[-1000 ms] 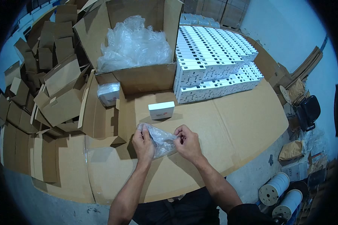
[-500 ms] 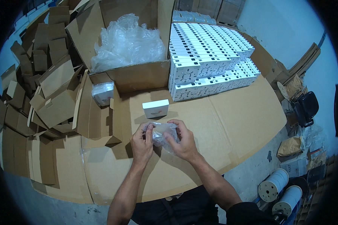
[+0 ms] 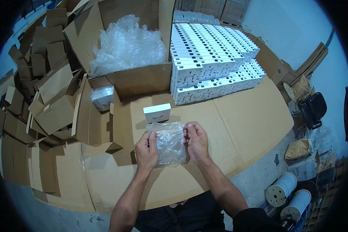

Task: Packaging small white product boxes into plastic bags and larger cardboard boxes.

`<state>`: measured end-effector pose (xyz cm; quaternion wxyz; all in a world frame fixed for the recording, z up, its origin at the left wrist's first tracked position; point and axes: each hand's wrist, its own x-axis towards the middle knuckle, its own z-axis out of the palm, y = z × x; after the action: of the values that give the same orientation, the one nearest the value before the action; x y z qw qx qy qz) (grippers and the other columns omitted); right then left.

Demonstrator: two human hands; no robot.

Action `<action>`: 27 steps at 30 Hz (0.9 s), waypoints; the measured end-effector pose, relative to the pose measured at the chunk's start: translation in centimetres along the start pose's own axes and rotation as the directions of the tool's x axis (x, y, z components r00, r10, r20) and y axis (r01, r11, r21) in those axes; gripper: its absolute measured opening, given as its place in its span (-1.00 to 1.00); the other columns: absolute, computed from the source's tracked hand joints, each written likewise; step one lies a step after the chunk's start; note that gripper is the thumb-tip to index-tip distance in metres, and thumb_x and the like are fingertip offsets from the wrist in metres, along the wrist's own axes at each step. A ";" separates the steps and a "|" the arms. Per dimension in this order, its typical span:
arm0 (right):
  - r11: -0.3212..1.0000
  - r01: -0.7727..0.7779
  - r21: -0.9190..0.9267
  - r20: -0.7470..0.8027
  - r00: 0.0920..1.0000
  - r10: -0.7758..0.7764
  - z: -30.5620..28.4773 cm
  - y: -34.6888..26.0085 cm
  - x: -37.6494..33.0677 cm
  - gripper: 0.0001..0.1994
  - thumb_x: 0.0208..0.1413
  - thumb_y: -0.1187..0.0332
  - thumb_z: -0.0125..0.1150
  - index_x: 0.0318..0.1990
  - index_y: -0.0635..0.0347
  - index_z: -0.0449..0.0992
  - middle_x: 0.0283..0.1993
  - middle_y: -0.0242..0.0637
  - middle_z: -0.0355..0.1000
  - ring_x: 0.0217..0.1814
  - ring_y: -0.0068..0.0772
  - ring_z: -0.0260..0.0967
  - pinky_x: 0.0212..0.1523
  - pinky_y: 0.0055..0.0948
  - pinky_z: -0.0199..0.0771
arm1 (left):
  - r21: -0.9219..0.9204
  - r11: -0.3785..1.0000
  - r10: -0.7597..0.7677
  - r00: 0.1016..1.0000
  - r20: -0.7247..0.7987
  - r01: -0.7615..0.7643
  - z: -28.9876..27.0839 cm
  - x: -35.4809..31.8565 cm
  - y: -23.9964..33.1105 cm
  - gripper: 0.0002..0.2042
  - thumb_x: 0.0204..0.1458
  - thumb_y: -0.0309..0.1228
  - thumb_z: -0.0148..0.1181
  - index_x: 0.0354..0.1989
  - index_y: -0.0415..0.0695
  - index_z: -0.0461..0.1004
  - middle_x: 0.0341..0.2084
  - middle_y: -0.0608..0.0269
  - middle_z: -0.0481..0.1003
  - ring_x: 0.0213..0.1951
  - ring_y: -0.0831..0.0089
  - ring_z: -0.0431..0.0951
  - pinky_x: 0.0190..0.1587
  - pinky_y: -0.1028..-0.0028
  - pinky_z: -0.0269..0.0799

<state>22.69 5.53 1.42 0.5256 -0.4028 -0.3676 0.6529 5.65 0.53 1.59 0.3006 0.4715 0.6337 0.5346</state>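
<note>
A clear plastic bag (image 3: 170, 145) is stretched out between my two hands above the cardboard-covered table. My left hand (image 3: 146, 150) pinches its left edge between thumb and fingers. At its right edge, my right hand (image 3: 197, 142) grips it near the upper corner with bent fingers. The bag is wrinkled and looks flat. Just beyond it stands a small white box (image 3: 157, 113) with a printed front, which neither hand touches.
Behind is a large open carton (image 3: 143, 79) heaped with clear plastic bags (image 3: 129, 46). Stacked white boxes (image 3: 216, 63) fill the back right. An open brown box (image 3: 100, 127) holding a plastic-wrapped bundle (image 3: 103, 98) is at left, beside several empty brown boxes (image 3: 52, 116). Cable spools (image 3: 281, 189) stand lower right.
The crumpled plastic bag has been spread out flat. My right hand has moved to the right, away from my left hand. The view has shifted slightly.
</note>
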 end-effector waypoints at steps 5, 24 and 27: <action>0.998 -0.062 -0.015 0.082 0.995 0.063 -1.2 -1.2 0.7 -0.81 0.43 0.31 0.05 -0.21 0.18 0.49 -0.41 -0.47 0.41 -0.45 -0.72 0.32 -0.44 -0.65 0.34 | 0.030 0.999 -0.027 0.999 0.025 0.026 -0.6 -0.1 0.8 -0.70 0.38 -0.28 -0.02 -0.23 -0.28 0.52 -0.52 0.15 0.50 -0.42 0.47 0.45 -0.29 0.35 0.41; 0.936 0.062 -0.345 0.127 0.992 -0.019 0.6 -0.9 -0.6 -0.67 0.42 0.26 0.08 -0.41 0.24 0.39 -0.55 -0.50 0.31 -0.53 -0.72 0.17 -0.52 -0.56 0.21 | -0.047 0.984 -0.163 0.979 0.126 0.170 -1.8 0.7 0.2 -0.60 0.42 -0.17 -0.06 -0.25 -0.30 0.52 -0.57 0.32 0.43 -0.49 0.61 0.36 -0.40 0.45 0.33; 0.832 0.282 -0.478 0.229 0.954 -0.192 -0.4 1.5 0.2 -0.72 0.45 0.25 0.04 -0.33 0.21 0.39 -0.53 -0.53 0.29 -0.53 -0.72 0.18 -0.54 -0.58 0.17 | -0.185 0.982 -0.034 0.999 -0.004 0.033 -0.8 0.9 -0.4 -0.58 0.44 -0.17 -0.09 -0.21 -0.31 0.52 -0.50 0.28 0.49 -0.40 0.61 0.41 -0.30 0.46 0.38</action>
<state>22.46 5.45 -0.17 0.4451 -0.4197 -0.6167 0.4954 4.46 1.03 1.53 0.3497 0.4289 0.5901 0.5878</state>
